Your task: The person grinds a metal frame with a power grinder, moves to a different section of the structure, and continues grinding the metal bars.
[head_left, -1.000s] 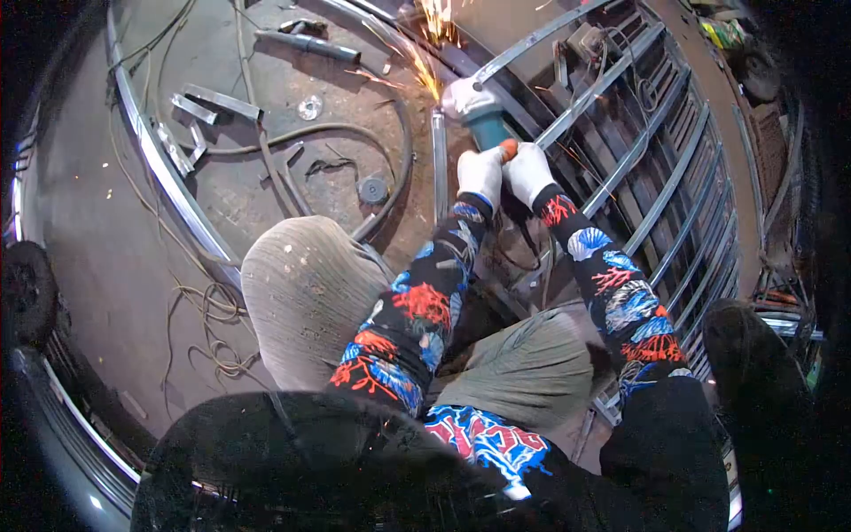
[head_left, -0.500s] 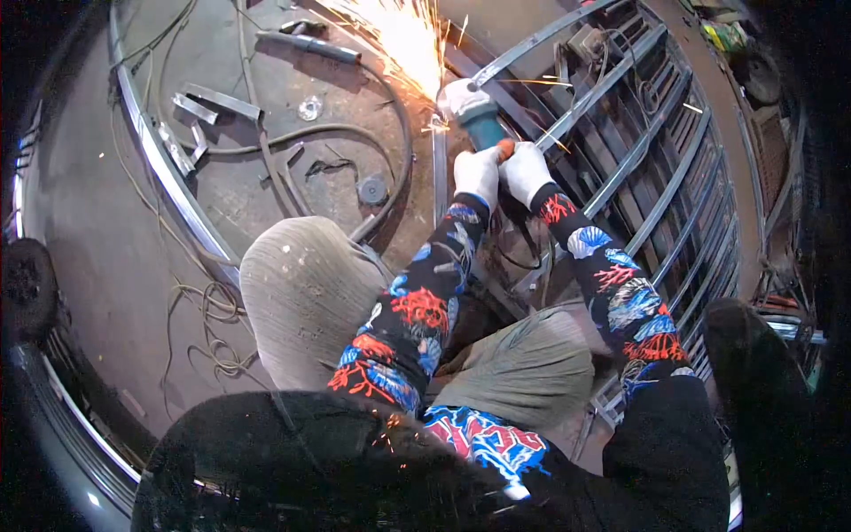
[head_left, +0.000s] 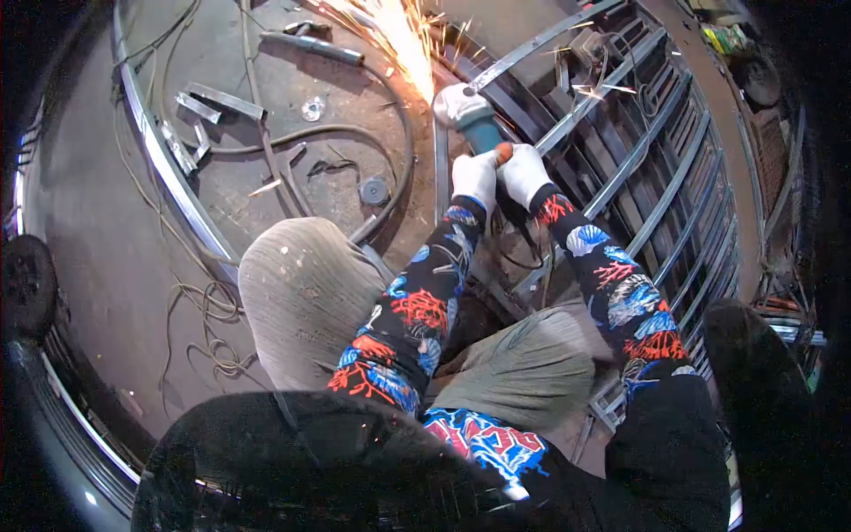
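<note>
- Clenched around the angle grinder [head_left: 481, 129], the left hand [head_left: 475, 180] and right hand [head_left: 525, 174] sit side by side in white gloves, knuckles upward.
- Spreading out at the right is a large metal lattice frame [head_left: 638, 146], its bars fanning past the right arm.
- Both arms, in printed sleeves, reach forward and converge: the left arm [head_left: 421, 306] slants between the knees, the right arm [head_left: 620, 284] slants inward from the right.
- The grinder lies ahead of the hands, its pale head near the far end of a narrow steel bar [head_left: 441, 168]; contact cannot be told.
- Bright sparks [head_left: 403, 44] spray away from its head.
- A round grey disc [head_left: 373, 190] rests on the floor, left of the bar.
</note>
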Tool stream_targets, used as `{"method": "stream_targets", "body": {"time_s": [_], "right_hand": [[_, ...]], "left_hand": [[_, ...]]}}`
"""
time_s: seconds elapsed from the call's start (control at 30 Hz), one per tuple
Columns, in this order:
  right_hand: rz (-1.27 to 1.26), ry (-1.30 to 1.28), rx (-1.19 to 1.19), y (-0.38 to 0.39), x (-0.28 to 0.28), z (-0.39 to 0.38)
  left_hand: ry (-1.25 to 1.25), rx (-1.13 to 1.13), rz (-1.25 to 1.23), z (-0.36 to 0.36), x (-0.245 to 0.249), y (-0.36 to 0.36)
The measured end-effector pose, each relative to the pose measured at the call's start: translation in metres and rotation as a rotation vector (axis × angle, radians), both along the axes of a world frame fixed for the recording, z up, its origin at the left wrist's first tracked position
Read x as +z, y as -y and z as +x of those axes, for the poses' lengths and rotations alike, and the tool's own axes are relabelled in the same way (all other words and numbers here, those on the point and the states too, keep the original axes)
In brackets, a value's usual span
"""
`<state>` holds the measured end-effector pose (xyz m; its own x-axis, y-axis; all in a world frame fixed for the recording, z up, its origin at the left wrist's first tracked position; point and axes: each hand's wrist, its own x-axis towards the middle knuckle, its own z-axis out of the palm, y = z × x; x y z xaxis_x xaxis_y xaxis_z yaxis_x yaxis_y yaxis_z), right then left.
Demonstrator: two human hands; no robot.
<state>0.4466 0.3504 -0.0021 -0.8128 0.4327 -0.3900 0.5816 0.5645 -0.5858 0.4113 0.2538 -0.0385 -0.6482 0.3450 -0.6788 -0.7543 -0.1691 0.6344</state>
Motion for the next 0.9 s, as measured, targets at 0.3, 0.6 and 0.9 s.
{"method": "stream_targets", "body": {"time_s": [0.3,0.6,0.9], "right_hand": [[-0.026,-0.036,-0.076,0.000,-0.007,0.003],[0.010,-0.013,-0.157,0.000,-0.002,-0.004],[0.009,-0.036,-0.004,-0.012,-0.027,0.007]], "left_hand": [[0.026,-0.013,0.046,0.003,-0.016,-0.007],[0.215,-0.003,0.225,-0.009,0.018,-0.004],[-0.010,-0.066,0.037,0.000,0.006,0.002]]}}
